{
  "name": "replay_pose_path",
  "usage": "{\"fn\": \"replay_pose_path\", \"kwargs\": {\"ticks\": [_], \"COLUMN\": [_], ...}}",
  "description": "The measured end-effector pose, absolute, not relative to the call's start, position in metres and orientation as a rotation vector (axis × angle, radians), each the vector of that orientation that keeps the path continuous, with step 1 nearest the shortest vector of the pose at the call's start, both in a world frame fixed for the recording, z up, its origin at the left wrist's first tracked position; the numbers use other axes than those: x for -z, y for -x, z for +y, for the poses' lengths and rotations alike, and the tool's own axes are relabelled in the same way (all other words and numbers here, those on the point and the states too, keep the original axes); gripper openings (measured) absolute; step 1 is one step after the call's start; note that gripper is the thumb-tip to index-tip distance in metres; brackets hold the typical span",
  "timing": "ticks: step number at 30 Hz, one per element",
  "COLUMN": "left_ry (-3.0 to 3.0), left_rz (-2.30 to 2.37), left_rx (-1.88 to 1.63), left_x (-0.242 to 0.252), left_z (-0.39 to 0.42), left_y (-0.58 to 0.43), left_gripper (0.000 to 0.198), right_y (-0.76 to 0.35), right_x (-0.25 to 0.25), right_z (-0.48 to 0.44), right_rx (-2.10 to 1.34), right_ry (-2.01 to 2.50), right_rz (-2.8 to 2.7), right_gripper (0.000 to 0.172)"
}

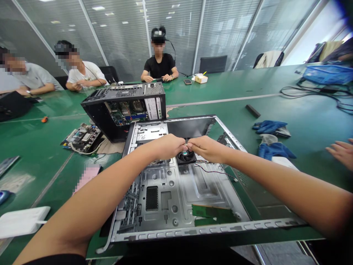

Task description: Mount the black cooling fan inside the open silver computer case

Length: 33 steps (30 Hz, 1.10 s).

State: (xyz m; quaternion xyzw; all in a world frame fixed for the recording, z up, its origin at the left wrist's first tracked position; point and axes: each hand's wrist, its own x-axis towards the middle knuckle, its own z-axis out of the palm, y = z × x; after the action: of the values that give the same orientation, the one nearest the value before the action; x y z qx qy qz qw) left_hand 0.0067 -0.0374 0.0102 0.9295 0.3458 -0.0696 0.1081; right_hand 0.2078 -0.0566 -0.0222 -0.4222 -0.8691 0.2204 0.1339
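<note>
My left hand (171,146) and my right hand (209,148) meet fingertip to fingertip over an open computer case (162,173) lying on its side. Both are closed in a pinch, and whatever is between the fingers is too small and covered to make out. Just beneath them sits a black cooling fan (186,158), its upper part hidden by my fingers. From the fan a thin cable (212,170) trails right to a white plug. Two green memory sticks (213,211) lie in the case near its front edge.
Behind stands a second, upright computer case (124,92); a loose circuit board (84,138) lies left of it. Blue gloves (275,149) and another person's hand (342,152) are at right. A white adapter (24,221) is at left. Several people sit across the green table (220,86).
</note>
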Motion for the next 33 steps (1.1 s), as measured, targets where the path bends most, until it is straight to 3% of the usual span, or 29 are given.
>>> {"fn": "replay_pose_path", "kwargs": {"ticks": [10, 21, 33], "left_ry": [-2.482, -2.302, -2.509], "left_rz": [0.895, 0.796, 0.906], "left_rx": [0.090, 0.064, 0.074], "left_x": [-0.0165, -0.0134, -0.0161], "left_z": [-0.0317, -0.0290, -0.0355], "left_y": [-0.0027, 0.0005, -0.0034], "left_gripper": [0.036, 0.034, 0.038], "right_y": [-0.2081, -0.2076, -0.2063], "right_x": [0.0216, 0.0248, 0.0237], "right_z": [-0.0609, -0.0596, -0.0586], "right_rx": [-0.339, -0.139, -0.207], "right_ry": [1.156, 1.163, 1.238], "right_rz": [-2.528, -2.540, -2.601], "right_gripper": [0.022, 0.027, 0.028]}}
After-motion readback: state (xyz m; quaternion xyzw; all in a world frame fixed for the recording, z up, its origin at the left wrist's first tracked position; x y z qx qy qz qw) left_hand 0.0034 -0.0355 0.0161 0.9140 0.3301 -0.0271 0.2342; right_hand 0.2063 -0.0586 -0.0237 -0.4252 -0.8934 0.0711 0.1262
